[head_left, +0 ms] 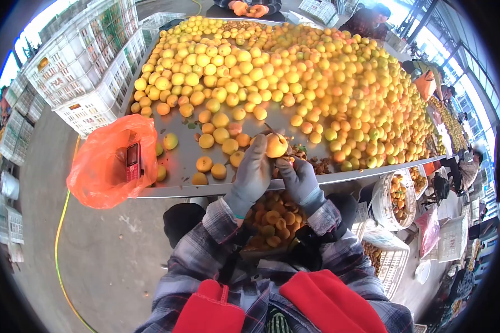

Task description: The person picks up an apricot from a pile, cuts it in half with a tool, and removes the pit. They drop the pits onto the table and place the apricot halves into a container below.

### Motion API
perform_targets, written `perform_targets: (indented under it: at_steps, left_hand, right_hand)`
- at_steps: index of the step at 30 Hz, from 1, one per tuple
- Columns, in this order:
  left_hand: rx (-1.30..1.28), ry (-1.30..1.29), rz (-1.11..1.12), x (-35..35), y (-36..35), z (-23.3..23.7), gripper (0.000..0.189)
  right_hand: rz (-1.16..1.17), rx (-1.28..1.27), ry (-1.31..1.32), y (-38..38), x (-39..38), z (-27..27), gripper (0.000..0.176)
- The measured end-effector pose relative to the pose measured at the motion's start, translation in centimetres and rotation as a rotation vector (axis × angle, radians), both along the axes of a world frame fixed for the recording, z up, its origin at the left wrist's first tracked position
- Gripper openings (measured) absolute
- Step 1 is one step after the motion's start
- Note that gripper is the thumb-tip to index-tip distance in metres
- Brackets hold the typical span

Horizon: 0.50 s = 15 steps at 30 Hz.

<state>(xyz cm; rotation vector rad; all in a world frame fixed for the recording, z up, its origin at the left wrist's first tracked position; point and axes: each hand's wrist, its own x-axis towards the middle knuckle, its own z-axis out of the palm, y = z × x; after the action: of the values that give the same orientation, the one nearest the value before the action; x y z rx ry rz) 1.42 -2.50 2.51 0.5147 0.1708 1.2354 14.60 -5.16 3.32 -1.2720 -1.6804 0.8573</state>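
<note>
My gloved left hand (252, 171) is closed around a yellow-orange apricot (276, 145), held just above the near edge of the metal table (184, 161). A thin dark strip, perhaps a stem or blade, sticks up beside the fruit. My right hand (300, 178), also gloved, is close below the apricot with its fingers pinched together; what they grip is hidden. Dark pits and scraps (320, 165) lie behind it at the table edge. Below both hands, between my knees, are many halved apricots (276, 221).
Whole apricots (250, 72) are heaped across the table. An orange plastic bag (103, 166) with a red phone (133, 162) sits at the left corner. White crates (78, 61) are stacked left; a bucket of apricots (394, 202) stands right. Another person's gloved hands (249, 9) are at the far side.
</note>
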Motion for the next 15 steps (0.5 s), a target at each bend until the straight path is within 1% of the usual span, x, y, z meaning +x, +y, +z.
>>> perform_targets:
  at_steps: [2,3,4,5,6,7,8,9,10,11,12,13,15]
  left_hand:
    - [0.275,0.313,0.332,0.8,0.2,-0.9,0.043]
    - [0.278,0.312,0.334,0.6,0.1,-0.3,0.043]
    - [0.237,0.169,0.165,0.1,-0.2,0.7,0.042]
    - [0.190,0.027,-0.004,-0.5,-0.6,1.5,0.042]
    - [0.180,0.029,-0.007,-1.2,-0.7,2.1,0.042]
    - [0.291,0.171,0.009,-2.1,-0.3,2.8,0.041]
    - [0.404,0.312,0.023,-3.0,0.1,3.4,0.040]
    - [0.380,0.518,0.050,-4.2,0.4,4.1,0.040]
    - [0.379,0.515,0.046,-5.0,1.2,4.0,0.040]
    - [0.511,0.647,-0.002,-5.7,1.9,4.0,0.039]
    - [0.641,0.781,-0.051,-6.1,2.2,3.9,0.038]
    - [0.636,0.785,-0.049,-5.9,2.1,3.5,0.038]
    - [0.469,0.525,0.022,-4.5,1.7,2.8,0.033]
  right_hand:
    - [-0.032,-0.068,0.167,0.0,0.6,-0.3,0.035]
    - [-0.025,-0.068,0.207,-0.3,0.8,0.2,0.028]
    - [-0.024,-0.069,0.207,-0.5,1.1,0.8,0.028]
    - [0.032,-0.058,0.157,-0.9,1.5,1.3,0.027]
    - [0.086,-0.049,0.108,-1.4,1.9,2.0,0.027]
    - [0.105,-0.158,0.101,-1.8,2.3,3.3,0.027]
    - [0.101,-0.163,0.101,-2.0,2.6,3.3,0.027]
    - [0.146,-0.159,0.084,-2.1,2.9,3.2,0.028]
    - [0.193,-0.155,0.067,-2.3,3.1,3.2,0.029]
    - [0.184,-0.071,0.035,-2.3,2.8,2.6,0.031]
    - [0.187,-0.074,0.036,-2.3,2.9,2.1,0.031]
    - [0.186,-0.103,0.051,-2.4,3.0,1.7,0.032]
    - [0.184,-0.121,0.070,-2.1,2.9,1.6,0.033]
